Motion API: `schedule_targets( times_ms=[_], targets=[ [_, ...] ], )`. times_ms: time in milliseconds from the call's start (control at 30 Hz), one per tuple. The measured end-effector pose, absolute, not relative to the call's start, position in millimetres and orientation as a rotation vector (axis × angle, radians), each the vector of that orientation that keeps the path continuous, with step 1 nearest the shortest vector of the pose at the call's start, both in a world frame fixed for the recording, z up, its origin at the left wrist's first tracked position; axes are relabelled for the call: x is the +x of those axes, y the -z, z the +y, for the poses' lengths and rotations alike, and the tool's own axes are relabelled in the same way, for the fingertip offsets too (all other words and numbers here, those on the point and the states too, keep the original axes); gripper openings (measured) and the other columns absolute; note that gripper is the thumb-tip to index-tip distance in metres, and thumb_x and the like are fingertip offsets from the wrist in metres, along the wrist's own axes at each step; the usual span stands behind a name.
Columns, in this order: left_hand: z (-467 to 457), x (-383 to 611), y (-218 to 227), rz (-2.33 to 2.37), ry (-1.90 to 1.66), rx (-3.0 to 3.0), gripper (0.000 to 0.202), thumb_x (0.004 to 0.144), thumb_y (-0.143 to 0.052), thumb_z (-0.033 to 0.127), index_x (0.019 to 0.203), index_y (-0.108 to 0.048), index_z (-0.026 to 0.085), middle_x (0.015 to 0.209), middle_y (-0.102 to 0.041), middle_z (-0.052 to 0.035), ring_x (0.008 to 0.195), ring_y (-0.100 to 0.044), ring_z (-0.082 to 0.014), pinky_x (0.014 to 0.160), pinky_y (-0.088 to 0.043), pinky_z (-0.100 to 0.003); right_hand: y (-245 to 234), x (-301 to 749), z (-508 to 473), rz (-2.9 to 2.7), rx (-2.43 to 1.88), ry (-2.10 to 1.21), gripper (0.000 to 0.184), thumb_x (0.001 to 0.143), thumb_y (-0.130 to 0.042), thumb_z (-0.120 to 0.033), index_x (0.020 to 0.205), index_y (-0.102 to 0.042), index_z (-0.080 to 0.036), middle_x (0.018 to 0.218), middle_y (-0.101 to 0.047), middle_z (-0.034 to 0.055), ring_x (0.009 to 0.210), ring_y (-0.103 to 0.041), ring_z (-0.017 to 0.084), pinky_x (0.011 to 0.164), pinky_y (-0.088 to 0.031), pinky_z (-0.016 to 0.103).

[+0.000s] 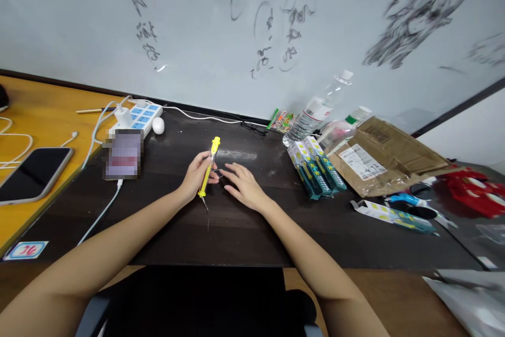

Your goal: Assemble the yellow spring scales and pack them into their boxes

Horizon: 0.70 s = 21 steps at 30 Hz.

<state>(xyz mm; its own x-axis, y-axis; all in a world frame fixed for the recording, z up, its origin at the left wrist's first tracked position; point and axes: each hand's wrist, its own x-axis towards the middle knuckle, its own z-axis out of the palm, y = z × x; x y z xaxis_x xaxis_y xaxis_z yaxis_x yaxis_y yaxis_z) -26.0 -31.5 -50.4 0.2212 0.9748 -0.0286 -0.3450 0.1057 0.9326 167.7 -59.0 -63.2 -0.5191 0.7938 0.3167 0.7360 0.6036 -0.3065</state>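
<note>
My left hand (196,174) is closed around a slim yellow pen-shaped tool (209,171) with a thin metal tip that points toward me, just above the dark table (221,237). My right hand (245,186) lies beside it, palm down, fingers stretched toward the tool. A small thin wire piece (218,173) lies between the two hands; whether my right fingers touch it I cannot tell.
A white power strip (140,116), a white egg-shaped object (158,125) and a cabled phone (122,154) sit left. Another phone (33,173) lies on the orange table. Teal packaged tools (315,166), bottles (315,116), a cardboard parcel (384,155) and red items (475,192) lie right.
</note>
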Motion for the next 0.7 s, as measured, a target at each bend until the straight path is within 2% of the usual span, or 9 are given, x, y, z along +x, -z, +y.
schedule_targets(
  times_ms=[100,200,267,333,467,700],
  targets=[
    [-32.8,-24.9,50.8,0.795,-1.158,0.986,0.033,0.084,-0.054,0.034,0.112,-0.046,0.021,0.076,-0.057,0.0040,0.053,-0.062,-0.0078,0.052,-0.056,-0.024,66.3,157.3,-62.1,-2.556,-1.269,-0.101,0.048,0.093,-0.042,-0.042,0.137,-0.041,-0.025,0.149,-0.033,0.0082,0.139,-0.023,0.028,0.110,-0.024,0.053],
    [-31.8,-25.9,51.3,0.792,-1.163,0.989,0.032,0.084,-0.054,0.033,0.112,-0.045,0.021,0.076,-0.056,0.0037,0.053,-0.062,-0.0082,0.051,-0.056,-0.024,65.9,161.5,-59.9,-2.567,-1.297,-0.041,0.042,0.093,-0.044,-0.037,0.132,-0.048,-0.024,0.139,-0.045,0.0094,0.133,-0.033,0.027,0.108,-0.027,0.050],
    [-31.0,-26.5,51.8,0.812,-1.159,0.993,0.032,0.084,-0.053,0.032,0.112,-0.045,0.020,0.075,-0.056,0.0036,0.052,-0.062,-0.0084,0.050,-0.056,-0.025,62.7,167.6,-58.3,-2.543,-1.330,-0.006,0.035,0.092,-0.046,-0.031,0.124,-0.055,-0.022,0.124,-0.055,0.0105,0.119,-0.046,0.024,0.101,-0.036,0.044],
    [-31.4,-26.2,52.3,0.840,-1.149,1.011,0.031,0.084,-0.053,0.033,0.111,-0.045,0.020,0.074,-0.056,0.0037,0.051,-0.060,-0.0081,0.048,-0.055,-0.024,58.0,172.9,-57.9,-2.528,-1.385,0.046,0.026,0.092,-0.047,-0.025,0.113,-0.062,-0.019,0.108,-0.060,0.0103,0.102,-0.053,0.022,0.090,-0.043,0.037],
    [-35.2,-22.8,54.0,0.854,-1.099,1.082,0.033,0.083,-0.053,0.037,0.111,-0.046,0.020,0.073,-0.054,0.0042,0.048,-0.058,-0.0066,0.045,-0.054,-0.021,49.0,177.7,-61.6,-2.536,-1.483,0.191,0.013,0.088,-0.052,-0.022,0.090,-0.064,-0.017,0.097,-0.059,0.0094,0.091,-0.051,0.021,0.078,-0.045,0.032],
    [-41.3,-16.4,59.9,0.833,-0.932,1.170,0.039,0.081,-0.056,0.041,0.112,-0.046,0.020,0.071,-0.052,0.0045,0.046,-0.057,-0.0071,0.041,-0.052,-0.021,41.4,176.1,-68.3,-2.556,-1.604,0.079,0.007,0.080,-0.056,-0.014,0.076,-0.059,-0.018,0.084,-0.059,0.0064,0.083,-0.052,0.019,0.073,-0.040,0.027]
  ],
)
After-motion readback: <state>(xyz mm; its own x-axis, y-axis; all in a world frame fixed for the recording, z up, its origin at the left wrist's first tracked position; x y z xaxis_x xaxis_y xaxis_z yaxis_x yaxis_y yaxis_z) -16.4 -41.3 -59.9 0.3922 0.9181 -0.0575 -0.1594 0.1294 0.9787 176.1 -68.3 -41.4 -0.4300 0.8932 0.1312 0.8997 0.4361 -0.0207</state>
